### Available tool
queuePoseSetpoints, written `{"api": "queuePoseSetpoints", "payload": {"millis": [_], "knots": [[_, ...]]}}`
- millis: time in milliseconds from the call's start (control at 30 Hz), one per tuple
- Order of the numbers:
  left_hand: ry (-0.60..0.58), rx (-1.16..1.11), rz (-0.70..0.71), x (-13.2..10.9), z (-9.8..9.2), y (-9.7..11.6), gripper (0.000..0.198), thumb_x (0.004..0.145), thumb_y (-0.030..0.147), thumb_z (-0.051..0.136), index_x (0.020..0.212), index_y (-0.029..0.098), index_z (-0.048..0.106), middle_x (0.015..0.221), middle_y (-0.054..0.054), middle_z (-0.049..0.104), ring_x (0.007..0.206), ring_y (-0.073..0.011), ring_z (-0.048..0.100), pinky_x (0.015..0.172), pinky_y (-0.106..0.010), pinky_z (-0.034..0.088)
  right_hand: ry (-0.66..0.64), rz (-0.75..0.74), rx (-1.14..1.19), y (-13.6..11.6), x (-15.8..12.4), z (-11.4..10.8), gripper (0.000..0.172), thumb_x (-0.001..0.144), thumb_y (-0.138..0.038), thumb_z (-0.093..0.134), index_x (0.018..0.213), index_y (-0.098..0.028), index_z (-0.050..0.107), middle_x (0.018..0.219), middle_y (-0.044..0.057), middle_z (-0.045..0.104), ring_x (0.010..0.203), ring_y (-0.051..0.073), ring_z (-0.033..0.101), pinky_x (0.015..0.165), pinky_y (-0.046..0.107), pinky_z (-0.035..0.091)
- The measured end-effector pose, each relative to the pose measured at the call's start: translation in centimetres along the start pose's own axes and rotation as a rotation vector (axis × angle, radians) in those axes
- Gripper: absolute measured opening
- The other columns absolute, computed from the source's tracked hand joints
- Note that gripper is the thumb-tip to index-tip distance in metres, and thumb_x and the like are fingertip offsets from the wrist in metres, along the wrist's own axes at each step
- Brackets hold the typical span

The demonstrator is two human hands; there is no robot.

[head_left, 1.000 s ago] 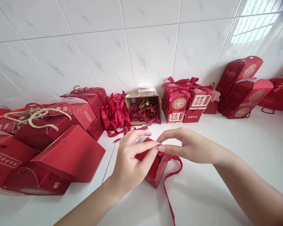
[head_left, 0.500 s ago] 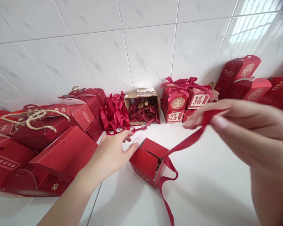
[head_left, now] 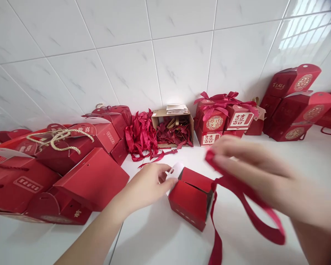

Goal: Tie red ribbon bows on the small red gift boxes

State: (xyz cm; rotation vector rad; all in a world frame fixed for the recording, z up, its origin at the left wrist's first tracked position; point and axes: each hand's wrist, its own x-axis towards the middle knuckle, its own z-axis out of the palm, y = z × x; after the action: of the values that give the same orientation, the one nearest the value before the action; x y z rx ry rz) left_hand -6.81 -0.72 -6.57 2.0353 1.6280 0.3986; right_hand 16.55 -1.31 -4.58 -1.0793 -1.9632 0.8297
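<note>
A small red box (head_left: 189,200) stands on the white counter in the middle, its top flaps partly up. My left hand (head_left: 147,184) rests against the box's left top edge, fingers curled on a white flap (head_left: 175,170). A dark red ribbon (head_left: 248,211) runs from the box's right corner up to my right hand (head_left: 253,169), which is raised close to the camera and pinches the ribbon; a loop of it hangs below the hand and a tail drops off the bottom edge.
Flat and folded red bags with rope handles (head_left: 57,138) pile up at the left. At the back stand a heap of ribbons (head_left: 140,134), a cardboard box of ribbons (head_left: 173,127), finished ribbon-tied boxes (head_left: 223,117) and stacked red cartons (head_left: 295,101).
My right hand lifted off the box with the ribbon, pulled it up to the right, then came back down leftward so the ribbon now sags in a loop. My left hand stayed at the box's left edge.
</note>
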Motion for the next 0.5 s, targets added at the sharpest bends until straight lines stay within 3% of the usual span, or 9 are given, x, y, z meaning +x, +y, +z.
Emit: {"api": "queuePoseSetpoints", "payload": {"millis": [100,200,500], "knots": [[-0.084,-0.098,0.041,-0.3,0.1,0.6,0.019,0.079,0.04,0.058,0.077,0.021,0.056,0.075,0.002,0.058,0.074,-0.0174,0.058,0.067,-0.027,0.042,-0.246,0.101,0.05,0.3,1.4,1.0,0.028,0.087,-0.029,0.049,0.061,-0.018,0.05,0.076,0.0,0.052,0.062,0.012,0.05,0.056,0.024,0.042],[-0.173,-0.166,0.026,-0.6,0.3,1.0,0.021,0.078,0.042,0.06,0.081,0.021,0.056,0.079,0.002,0.06,0.077,-0.0178,0.059,0.071,-0.028,0.044,-0.391,0.23,0.079,1.6,2.4,1.9,0.024,0.084,-0.027,0.048,0.062,-0.017,0.049,0.076,0.0,0.049,0.058,0.01,0.045,0.05,0.024,0.037],[-0.204,-0.178,0.023,-1.3,0.7,1.5,0.021,0.08,0.044,0.059,0.085,0.023,0.057,0.084,0.003,0.064,0.084,-0.0187,0.062,0.077,-0.029,0.044,-0.515,0.367,0.081,2.6,2.2,2.2,0.016,0.079,-0.021,0.047,0.064,-0.018,0.046,0.068,-0.001,0.045,0.058,0.011,0.04,0.048,0.023,0.031]]}}
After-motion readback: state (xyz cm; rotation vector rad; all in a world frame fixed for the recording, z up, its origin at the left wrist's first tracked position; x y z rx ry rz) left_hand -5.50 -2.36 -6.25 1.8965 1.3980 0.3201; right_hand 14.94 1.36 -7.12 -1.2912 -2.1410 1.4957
